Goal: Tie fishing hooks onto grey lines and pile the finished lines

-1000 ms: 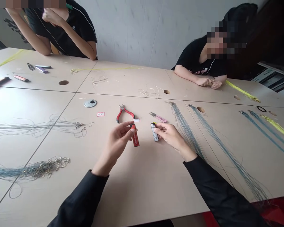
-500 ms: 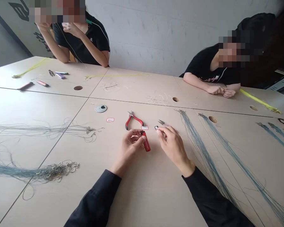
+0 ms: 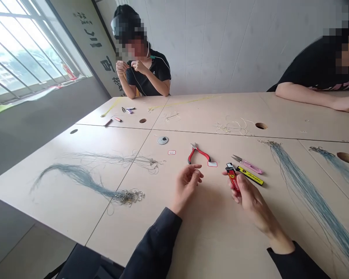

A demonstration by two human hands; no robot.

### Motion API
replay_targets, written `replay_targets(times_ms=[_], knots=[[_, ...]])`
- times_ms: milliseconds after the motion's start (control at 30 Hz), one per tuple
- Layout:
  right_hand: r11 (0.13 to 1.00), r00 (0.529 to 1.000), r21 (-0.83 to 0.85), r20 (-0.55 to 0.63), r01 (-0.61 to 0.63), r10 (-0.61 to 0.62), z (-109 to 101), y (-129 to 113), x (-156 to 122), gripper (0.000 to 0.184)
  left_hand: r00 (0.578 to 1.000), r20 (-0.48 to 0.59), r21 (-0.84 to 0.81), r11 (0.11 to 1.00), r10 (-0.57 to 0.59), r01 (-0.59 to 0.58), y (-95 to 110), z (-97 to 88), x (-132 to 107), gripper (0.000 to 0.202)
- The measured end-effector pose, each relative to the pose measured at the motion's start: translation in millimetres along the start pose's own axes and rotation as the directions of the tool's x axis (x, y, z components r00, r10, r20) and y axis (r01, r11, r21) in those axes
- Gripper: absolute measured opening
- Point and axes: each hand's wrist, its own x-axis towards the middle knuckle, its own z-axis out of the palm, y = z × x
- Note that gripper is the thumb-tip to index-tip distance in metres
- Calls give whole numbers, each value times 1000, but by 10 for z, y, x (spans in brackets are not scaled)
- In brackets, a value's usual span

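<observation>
From where I stand, the person's two hands are well apart above the pale table [image 3: 209, 236]. The right hand [image 3: 250, 197] is closed around a red lighter [image 3: 234, 180], which stands tilted with its dark top poking out above the fingers. The left hand [image 3: 188, 183] hangs half-open and slightly curled, holding nothing, with the red-handled pliers [image 3: 199, 154] the nearest tool to it, a little beyond the fingertips. Just past the lighter, a yellow lighter [image 3: 249, 176] lies flat on the table, almost parallel to a pair of pink-handled snips [image 3: 247, 164]. A small white tag [image 3: 212, 164] sits by the pliers' head. To the right, a long bundle of grey-blue lines [image 3: 311, 201] runs down the table, and to the left another bundle ends in a tangle of small metal hooks [image 3: 128, 197]. The hands are busy only with the red lighter for now, and no line is in either of them. Across the table, a co-worker [image 3: 144, 73] holds both hands up near the chin, while another person's forearm [image 3: 308, 97] rests along the far right edge.
</observation>
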Motion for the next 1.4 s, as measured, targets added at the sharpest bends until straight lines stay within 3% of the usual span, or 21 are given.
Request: replay_targets(times_ms=[167,300,367,467,567,633,767,1000,1400], knots=[[997,1000,71,-8,-14,15,-5,89,-30,33,966,-241,221,974,96,-42,104,-345,-37,20],[998,998,56,-54,-32,35,17,129,-43,33,874,-448,462,886,189,45,231,-835,-10,24],[999,994,31,-97,-40,42,13,116,-36,35,840,-483,593,798,246,107,305,-1040,39,23],[999,988,-2,-145,-47,46,-2,104,-14,35,868,-406,755,640,285,143,384,-1193,154,21],[998,986,-17,-159,-57,54,-5,129,6,36,931,-273,894,422,242,152,405,-1188,301,22],[998,986,-26,-155,-62,57,-3,150,14,37,955,-217,934,326,201,143,401,-1159,401,20],[998,987,-38,-152,-58,52,-7,142,15,39,983,-134,967,232,129,101,396,-1143,557,9],[998,987,-34,-157,-45,39,-24,71,9,37,998,-24,997,71,52,20,406,-1173,635,17],[997,982,-63,-184,-50,38,-23,98,28,39,997,82,996,-28,-7,-83,421,-1172,706,16]])
